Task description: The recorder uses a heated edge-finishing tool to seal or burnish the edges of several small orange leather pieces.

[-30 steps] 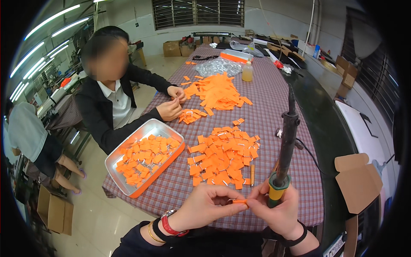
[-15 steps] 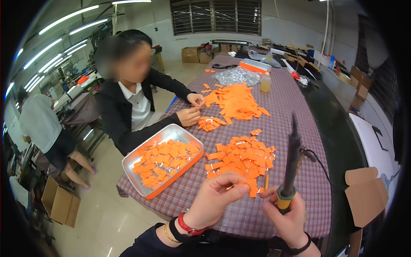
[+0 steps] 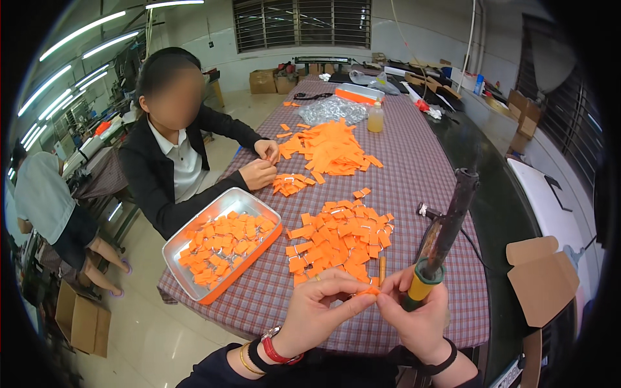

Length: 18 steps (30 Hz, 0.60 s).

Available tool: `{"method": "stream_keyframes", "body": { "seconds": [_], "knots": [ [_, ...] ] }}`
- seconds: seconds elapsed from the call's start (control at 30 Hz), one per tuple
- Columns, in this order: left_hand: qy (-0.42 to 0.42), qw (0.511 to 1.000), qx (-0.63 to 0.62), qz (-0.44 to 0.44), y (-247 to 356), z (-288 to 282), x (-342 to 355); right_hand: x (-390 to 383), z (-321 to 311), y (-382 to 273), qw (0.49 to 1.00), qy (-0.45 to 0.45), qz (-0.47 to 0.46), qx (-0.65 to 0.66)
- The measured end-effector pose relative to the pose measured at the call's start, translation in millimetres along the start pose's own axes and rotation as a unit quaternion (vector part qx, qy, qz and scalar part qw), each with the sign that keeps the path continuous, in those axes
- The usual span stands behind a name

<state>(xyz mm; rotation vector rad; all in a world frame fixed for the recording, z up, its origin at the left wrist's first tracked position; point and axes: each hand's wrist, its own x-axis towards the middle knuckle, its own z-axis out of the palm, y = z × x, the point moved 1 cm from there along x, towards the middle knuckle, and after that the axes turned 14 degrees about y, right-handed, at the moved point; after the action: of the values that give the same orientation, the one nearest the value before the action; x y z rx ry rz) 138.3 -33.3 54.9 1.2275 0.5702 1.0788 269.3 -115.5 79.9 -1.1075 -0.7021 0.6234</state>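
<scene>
Tab (image 3: 369,291), small, flat, bright orange, sits just right of lower centre in my frame, pinched by the left hand (image 3: 326,302); the right hand (image 3: 416,320), fingertips at its right end, grasps a dark-shafted, yellow-and-green-handled tool (image 3: 447,227).

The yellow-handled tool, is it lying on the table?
No, the right hand holds the yellow-handled tool with its dark end pointing upward.

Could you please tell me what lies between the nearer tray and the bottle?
A small orange pile, then a bigger orange pile, in the head view.
</scene>
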Motion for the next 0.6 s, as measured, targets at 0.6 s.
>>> {"method": "stream_keyframes", "body": {
  "seconds": [0.6],
  "knots": [
    [0.051, 0.953, -0.288, -0.075, 24.5, -47.4, 35.2, -20.6, -16.4, -10.8, 0.885, -0.063, -0.147, -0.438]
  ]
}}
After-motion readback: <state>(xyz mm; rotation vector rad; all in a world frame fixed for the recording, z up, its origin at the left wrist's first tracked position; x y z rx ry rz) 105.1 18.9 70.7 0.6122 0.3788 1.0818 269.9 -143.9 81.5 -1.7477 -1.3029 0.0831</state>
